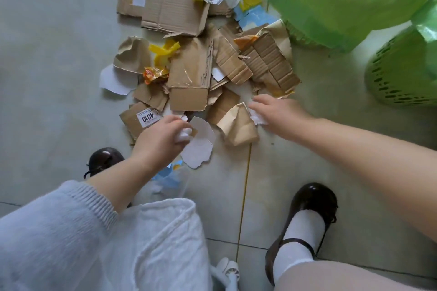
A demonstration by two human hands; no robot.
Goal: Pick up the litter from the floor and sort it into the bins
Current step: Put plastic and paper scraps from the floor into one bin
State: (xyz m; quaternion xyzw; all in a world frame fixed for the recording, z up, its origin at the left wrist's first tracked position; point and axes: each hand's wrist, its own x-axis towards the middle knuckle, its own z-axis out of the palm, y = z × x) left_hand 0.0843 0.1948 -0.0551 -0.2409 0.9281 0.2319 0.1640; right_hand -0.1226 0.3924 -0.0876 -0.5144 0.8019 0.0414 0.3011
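While the left hand (163,133) pinches a white paper scrap (183,136) and the right hand (275,114) grips another (257,120), well apart over floor litter (189,71) beside the green bins (399,73), loose fragments may slip free

Left hand (163,136) pinches white paper scraps (183,136) near a torn white card (199,146). Right hand (274,116) grips white paper (257,119) beside a brown paper piece (238,129). Green bins (390,78) far right.

Torn brown cardboard pieces (189,73) and white paper scraps (199,146) lie strewn near green-lined bins (399,73).
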